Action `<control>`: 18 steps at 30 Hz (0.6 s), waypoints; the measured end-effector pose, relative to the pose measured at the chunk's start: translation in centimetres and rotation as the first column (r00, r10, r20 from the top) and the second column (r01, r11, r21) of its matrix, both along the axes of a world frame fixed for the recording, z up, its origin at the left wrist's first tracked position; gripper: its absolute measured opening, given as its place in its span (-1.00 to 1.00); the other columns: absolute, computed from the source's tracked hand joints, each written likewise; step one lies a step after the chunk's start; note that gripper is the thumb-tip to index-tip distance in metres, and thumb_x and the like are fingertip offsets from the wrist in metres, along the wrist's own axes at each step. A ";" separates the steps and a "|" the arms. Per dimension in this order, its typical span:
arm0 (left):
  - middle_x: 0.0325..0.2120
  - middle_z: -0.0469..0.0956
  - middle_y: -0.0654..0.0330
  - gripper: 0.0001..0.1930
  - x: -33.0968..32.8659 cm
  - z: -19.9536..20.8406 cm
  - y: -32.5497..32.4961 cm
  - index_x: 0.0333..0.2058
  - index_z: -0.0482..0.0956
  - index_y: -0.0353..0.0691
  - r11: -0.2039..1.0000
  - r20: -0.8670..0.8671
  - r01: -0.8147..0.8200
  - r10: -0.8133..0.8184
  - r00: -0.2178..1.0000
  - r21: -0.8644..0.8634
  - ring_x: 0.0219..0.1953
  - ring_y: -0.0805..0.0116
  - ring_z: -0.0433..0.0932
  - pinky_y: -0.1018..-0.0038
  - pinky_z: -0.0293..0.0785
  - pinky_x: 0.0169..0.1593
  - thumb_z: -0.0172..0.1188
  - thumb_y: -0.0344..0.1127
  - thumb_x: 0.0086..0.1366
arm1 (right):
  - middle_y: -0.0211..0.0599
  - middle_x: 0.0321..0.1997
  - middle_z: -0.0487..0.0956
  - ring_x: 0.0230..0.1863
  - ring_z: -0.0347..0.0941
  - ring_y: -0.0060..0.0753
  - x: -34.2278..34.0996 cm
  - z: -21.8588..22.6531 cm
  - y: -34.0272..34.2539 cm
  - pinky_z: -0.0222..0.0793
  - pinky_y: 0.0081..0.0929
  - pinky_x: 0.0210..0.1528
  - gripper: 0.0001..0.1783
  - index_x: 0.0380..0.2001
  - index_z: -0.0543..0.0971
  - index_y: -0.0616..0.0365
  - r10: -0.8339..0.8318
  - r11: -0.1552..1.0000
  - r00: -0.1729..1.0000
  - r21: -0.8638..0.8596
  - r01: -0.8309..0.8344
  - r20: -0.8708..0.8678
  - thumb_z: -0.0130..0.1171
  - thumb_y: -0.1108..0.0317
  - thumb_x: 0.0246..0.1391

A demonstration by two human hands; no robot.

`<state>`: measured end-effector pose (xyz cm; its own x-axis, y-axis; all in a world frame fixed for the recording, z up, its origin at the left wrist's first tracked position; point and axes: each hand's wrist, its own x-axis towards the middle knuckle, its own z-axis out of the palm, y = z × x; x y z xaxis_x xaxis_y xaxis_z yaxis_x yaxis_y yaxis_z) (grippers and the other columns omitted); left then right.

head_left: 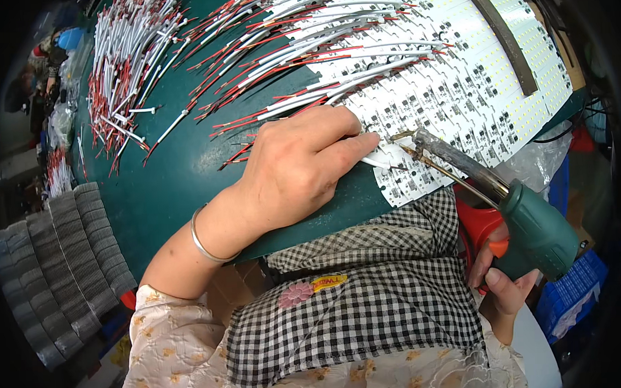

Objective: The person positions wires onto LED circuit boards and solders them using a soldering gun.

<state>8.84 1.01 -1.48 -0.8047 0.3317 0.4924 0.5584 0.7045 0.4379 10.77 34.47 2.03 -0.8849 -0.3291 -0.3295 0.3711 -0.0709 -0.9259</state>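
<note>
My left hand (292, 160) rests over the near edge of a white circuit board panel (482, 109), thumb and fingers closed on a short white cable (376, 163). My right hand (507, 293) is wrapped around the handle of a green soldering gun (544, 230) with an orange trigger. The gun's metal tube and thin solder feed pipe (464, 183) reach left over the panel. Their tips meet close to my left fingertips, at the cable's end. Whether the tip touches the board I cannot tell. Several white cables with red and black leads (347, 56) lie across the panel.
A big heap of similar cables (131, 56) covers the far left of the green table (208, 191). A dark bar (503, 37) lies on the panel. Stacked grey ribbed strips (60, 264) stand left of the table. At the right are a blue basket (570, 291) and clear plastic (542, 158).
</note>
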 end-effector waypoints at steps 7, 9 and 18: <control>-0.48 0.53 0.13 -0.66 0.0 -0.3 0.2 -0.29 0.62 -0.29 1.000 -0.033 -0.002 0.002 0.999 0.000 -0.49 0.23 0.54 0.44 0.48 -0.50 0.23 -0.62 -0.17 | -0.07 -0.25 0.45 -0.48 0.42 -0.41 -0.3 -0.5 0.1 0.45 -0.54 -0.52 -0.42 0.02 0.31 0.38 0.148 0.988 0.986 -0.037 -0.151 -0.080 0.26 0.58 -0.12; -0.47 0.53 0.12 -0.65 0.1 -0.3 0.3 -0.29 0.62 -0.29 1.000 -0.043 0.001 -0.001 0.999 0.002 -0.48 0.22 0.55 0.42 0.49 -0.49 0.23 -0.61 -0.17 | -0.08 -0.31 0.46 -0.48 0.41 -0.42 -0.1 -0.4 -0.3 0.44 -0.56 -0.52 -0.46 -0.02 0.33 0.37 0.119 0.993 0.990 -0.005 -0.119 -0.070 0.24 0.59 -0.12; -0.42 0.51 0.13 -0.64 0.8 1.0 0.8 -0.26 0.61 -0.29 0.994 0.084 -0.043 0.052 0.995 -0.102 -0.42 0.20 0.55 0.39 0.51 -0.45 0.22 -0.58 -0.14 | -0.25 -0.45 0.47 -0.48 0.37 -0.47 0.3 1.2 -1.3 0.32 -0.56 -0.39 -0.43 0.05 0.35 0.39 0.162 0.962 0.984 0.233 -0.142 -0.070 0.22 0.50 -0.07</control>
